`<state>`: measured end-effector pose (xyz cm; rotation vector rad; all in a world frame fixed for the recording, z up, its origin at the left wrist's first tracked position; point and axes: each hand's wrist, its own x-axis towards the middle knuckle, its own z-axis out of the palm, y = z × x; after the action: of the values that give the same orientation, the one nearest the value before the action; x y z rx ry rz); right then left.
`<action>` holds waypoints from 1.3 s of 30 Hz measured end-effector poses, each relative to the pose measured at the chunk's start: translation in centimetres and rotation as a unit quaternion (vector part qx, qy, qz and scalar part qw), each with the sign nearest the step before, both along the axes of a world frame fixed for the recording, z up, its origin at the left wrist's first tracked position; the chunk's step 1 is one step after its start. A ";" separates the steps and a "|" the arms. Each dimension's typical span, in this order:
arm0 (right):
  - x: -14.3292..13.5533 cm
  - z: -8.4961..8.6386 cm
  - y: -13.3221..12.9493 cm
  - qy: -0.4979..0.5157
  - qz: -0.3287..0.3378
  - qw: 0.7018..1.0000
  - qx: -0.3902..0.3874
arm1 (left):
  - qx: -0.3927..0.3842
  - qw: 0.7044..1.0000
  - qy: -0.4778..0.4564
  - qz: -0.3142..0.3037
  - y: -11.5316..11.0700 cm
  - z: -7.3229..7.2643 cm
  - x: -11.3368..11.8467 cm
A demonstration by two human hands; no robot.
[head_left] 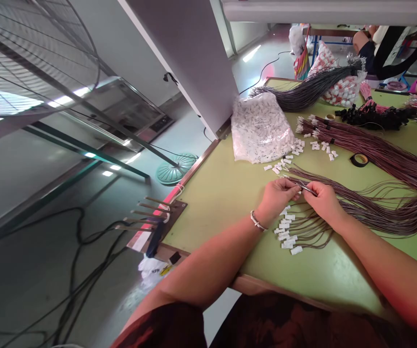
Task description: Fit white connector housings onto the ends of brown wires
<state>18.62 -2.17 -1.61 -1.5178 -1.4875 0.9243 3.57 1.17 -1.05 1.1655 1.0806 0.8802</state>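
Note:
My left hand [280, 197] is closed in a pinch; what lies between its fingertips is too small to make out. Close beside it, almost touching, my right hand [322, 200] pinches a thin wire end [308, 189]. Both hands are just above the green table top, at the tip end of a long bundle of brown wires [378, 208] that runs to the right. Below the hands lie several wires fitted with white plastic connectors [286, 232]. Loose white connectors [277, 167] are scattered beyond my left hand.
A clear bag of white connectors [261, 128] sits at the back. Thicker reddish-brown wire bundles [378, 147], a black tape roll [359, 160] and black wires [302, 92] lie behind. A pronged stand [157, 217] is at the left edge; a fan [37, 53] stands beyond.

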 end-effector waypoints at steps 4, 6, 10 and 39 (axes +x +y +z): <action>0.6 0.3 0.1 0.077 -0.019 0.997 -0.016 | 0.057 0.961 0.156 -0.222 0.7 1.6 -2.4; 0.6 0.4 0.1 0.131 -0.028 0.990 -0.040 | 0.096 0.931 0.175 -0.306 1.6 2.2 -3.7; 0.3 0.4 0.1 0.177 -0.009 0.981 -0.081 | 0.215 0.944 0.251 -0.018 4.3 1.4 -5.4; -0.4 1.1 -0.2 0.088 -0.061 0.993 -0.045 | -0.143 0.979 -0.140 -0.044 1.7 1.4 -2.5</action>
<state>18.25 -2.33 -0.56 -1.5327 -1.2284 1.0353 1.06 2.91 0.32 0.8143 0.8836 0.7648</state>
